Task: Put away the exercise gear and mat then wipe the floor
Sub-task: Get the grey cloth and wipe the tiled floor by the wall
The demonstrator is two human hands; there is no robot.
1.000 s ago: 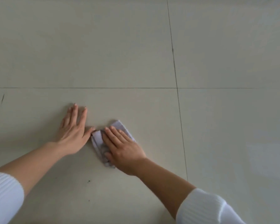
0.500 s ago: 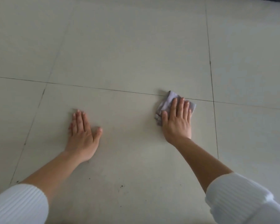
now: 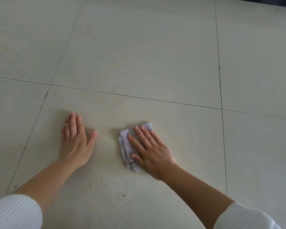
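Since half a second ago the right hand (image 3: 153, 152) has dragged the grey cloth (image 3: 130, 146) back toward the left hand (image 3: 76, 141), which lies flat and empty, bracing on the tiled floor (image 3: 139, 55). Right palm presses the folded cloth down, fingers spread rather than clenched. Wiping looks underway; next likely sweeps the dark specks (image 3: 122, 195) nearer the person. No writing visible.

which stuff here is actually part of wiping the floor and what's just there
Part of the job:
grey cloth, flat under the right hand
tiled floor
dark specks near the person

Just there:
left hand, flat on the tile, empty
white sleeves
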